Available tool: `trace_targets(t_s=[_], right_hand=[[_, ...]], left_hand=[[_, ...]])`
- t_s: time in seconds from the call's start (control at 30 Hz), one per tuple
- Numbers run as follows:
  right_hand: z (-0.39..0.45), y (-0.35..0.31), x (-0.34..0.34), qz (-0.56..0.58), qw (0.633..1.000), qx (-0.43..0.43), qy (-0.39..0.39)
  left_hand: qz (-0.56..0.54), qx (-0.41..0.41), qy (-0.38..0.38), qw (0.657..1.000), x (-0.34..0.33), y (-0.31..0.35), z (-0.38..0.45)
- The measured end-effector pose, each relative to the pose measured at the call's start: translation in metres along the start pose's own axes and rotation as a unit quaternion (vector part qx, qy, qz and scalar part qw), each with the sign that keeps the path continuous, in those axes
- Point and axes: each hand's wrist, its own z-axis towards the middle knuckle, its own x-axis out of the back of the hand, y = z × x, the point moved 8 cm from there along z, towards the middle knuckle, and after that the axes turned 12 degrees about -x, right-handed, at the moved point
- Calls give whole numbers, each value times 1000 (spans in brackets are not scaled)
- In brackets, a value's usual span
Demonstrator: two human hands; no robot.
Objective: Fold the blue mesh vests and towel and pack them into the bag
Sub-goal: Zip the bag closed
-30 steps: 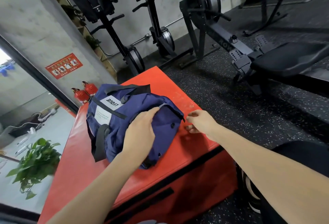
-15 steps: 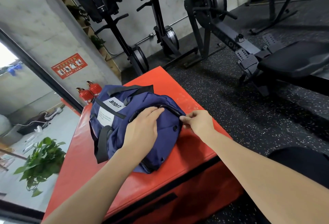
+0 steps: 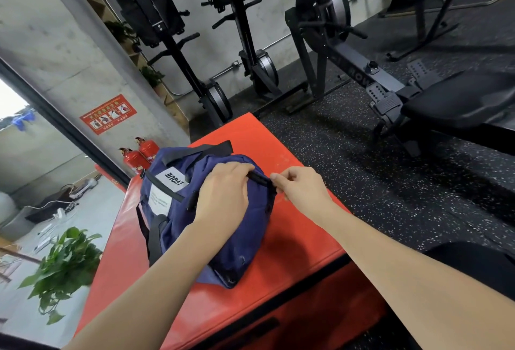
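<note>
A navy blue bag (image 3: 178, 218) with black straps and a white label lies bulging on the red padded box (image 3: 292, 238). My left hand (image 3: 223, 196) lies on top of the bag, fingers curled over the fabric beside the black zip line. My right hand (image 3: 298, 185) pinches the bag at the right end of that zip line, at the bag's right edge. No vests or towel show; the bag's inside is hidden.
Rowing machines (image 3: 362, 71) and black gym frames stand behind and to the right on the speckled rubber floor. Two red fire extinguishers (image 3: 139, 154) sit by the wall at the box's far left corner. A potted green plant (image 3: 64, 266) is at the lower left.
My right hand moved left from the box top to the bag's right edge and pinched it. My left hand slid slightly up along the bag's top.
</note>
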Motion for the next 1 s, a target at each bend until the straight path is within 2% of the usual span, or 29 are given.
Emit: trace_targets(t_s=[0.1, 0.2, 0.4, 0.5, 0.6, 0.8, 0.9, 1.0], right_hand=[[4, 6, 5, 12, 1000, -14, 13], [8, 11, 4, 29, 999, -18, -3], [11, 18, 1, 95, 993, -5, -74], [12, 22, -4, 100, 987, -21, -122], [18, 29, -12, 72, 990, -26, -116], [21, 21, -25, -47, 995, 71, -52], [23, 19, -29, -106, 988, 103, -34], [29, 32, -26, -133, 988, 84, -12]], left_hand=[[23, -78, -18, 997, -13, 6, 15], [50, -146, -91, 984, -36, 21, 30], [-76, -133, -252, 956, -72, 17, 51], [-76, -136, -292, 944, -79, 12, 57], [-65, -161, -314, 933, -82, 11, 60], [-67, -203, -336, 917, -70, 18, 61], [-67, -214, -324, 919, -60, 17, 61], [-63, -204, -282, 935, -37, 5, 66]])
